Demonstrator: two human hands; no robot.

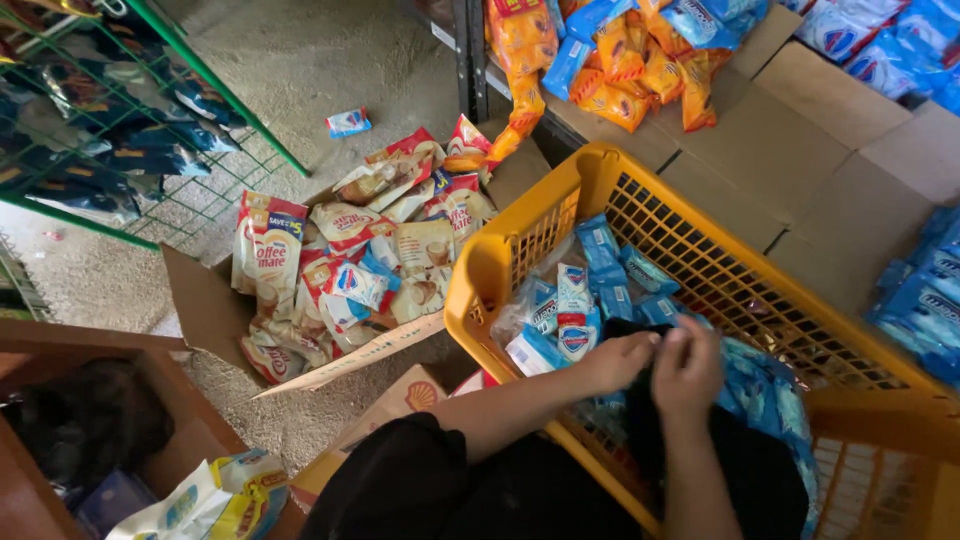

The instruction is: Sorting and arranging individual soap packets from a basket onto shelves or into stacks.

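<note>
A yellow plastic basket (520,250) stands in front of me, holding several blue and white sachets (575,320). My left hand (620,362) reaches in from the left and my right hand (688,372) comes up from below. The fingertips of both meet over the basket, pinched on a strip of blue sachets (760,395) that trails off to the right. Something dark (640,430) lies under both hands. The fingers hide exactly where they grip the strip.
An open cardboard box (205,310) of red and cream sachets lies on the gravel floor to the left. A green wire rack (200,70) stands at far left. Orange snack packets (620,70) and blue packets (925,300) lie on cardboard shelving. One loose packet (348,122) is on the floor.
</note>
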